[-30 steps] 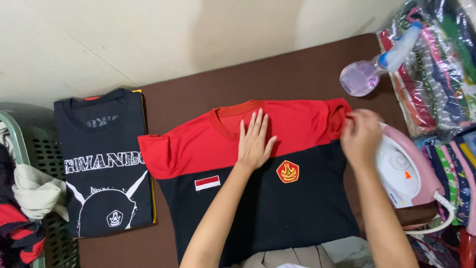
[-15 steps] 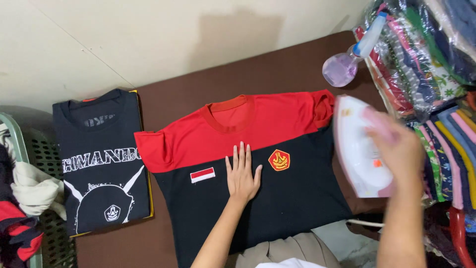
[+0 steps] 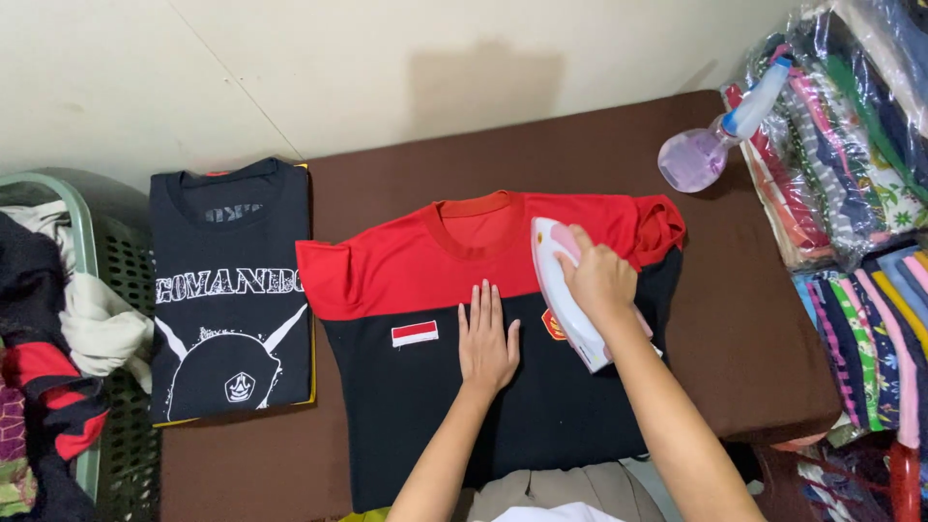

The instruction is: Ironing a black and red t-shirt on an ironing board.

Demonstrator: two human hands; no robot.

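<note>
A red and black shirt [image 3: 416, 396] lies flat on a brown padded surface [image 3: 754, 329], collar away from me. My left hand [image 3: 486, 340] rests flat on the shirt's middle with fingers together and straight. My right hand [image 3: 599, 280] grips the handle of a white and pink clothes iron [image 3: 551, 256], which sits on the shirt's right chest over the orange badge, nose pointing to the collar.
A folded black shirt with a white print [image 3: 230, 290] lies to the left. A green laundry basket [image 3: 82, 232] full of clothes stands at the far left. A spray bottle with purple liquid [image 3: 701, 155] lies at the back right, beside bagged stacks of folded clothes [image 3: 851, 155].
My right hand picked the iron up from the right side and brought it left onto the shirt's chest. My left hand slid down from near the collar to the shirt's middle.
</note>
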